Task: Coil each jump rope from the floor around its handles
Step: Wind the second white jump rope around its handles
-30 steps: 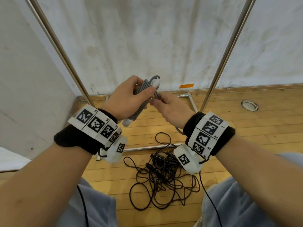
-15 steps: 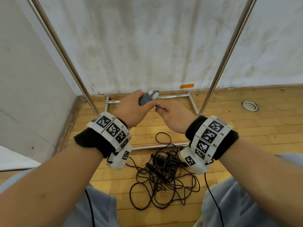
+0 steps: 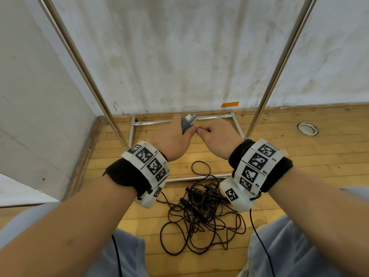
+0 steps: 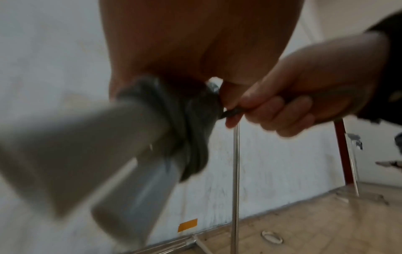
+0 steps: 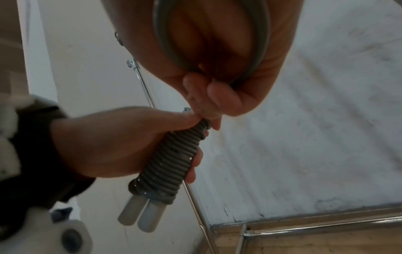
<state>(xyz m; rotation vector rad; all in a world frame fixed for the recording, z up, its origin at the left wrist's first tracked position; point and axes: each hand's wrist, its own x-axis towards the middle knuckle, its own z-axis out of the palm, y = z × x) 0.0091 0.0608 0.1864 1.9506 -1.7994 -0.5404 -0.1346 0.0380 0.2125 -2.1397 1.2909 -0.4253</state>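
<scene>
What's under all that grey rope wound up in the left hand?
Two pale handles side by side poke out below the grey rope coils; the rest of them is covered by rope and the left hand.

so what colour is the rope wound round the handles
Grey, wound rope over paler handles; clearest in the right wrist view.

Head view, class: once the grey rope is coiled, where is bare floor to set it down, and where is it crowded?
Bare floor lies right of the rack, around the drain. Crowded: the black rope tangle between the knees.
</scene>
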